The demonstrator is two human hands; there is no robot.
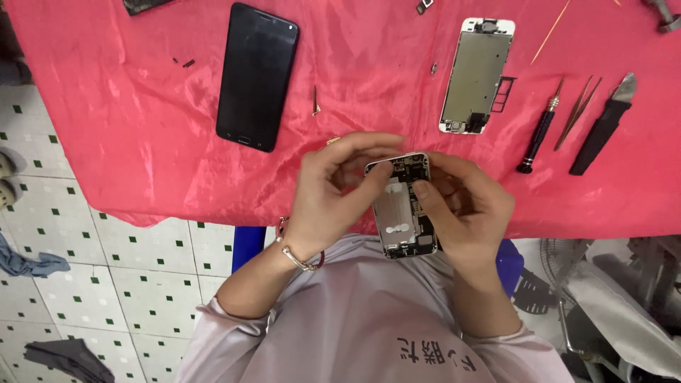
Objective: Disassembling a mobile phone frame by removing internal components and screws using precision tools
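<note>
While both hands, left (333, 188) and right (464, 206), clamp the opened phone chassis (403, 206) by its edges, its exposed boards look light, rigid, fragile.

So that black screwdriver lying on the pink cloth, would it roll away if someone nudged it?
Probably a little. The black screwdriver has a slim, round-looking handle, so it could roll sideways, though the wrinkled pink cloth would likely stop it soon. It looks stiff and light for its length. Its thin metal tip seems the easiest part to bend.
</note>
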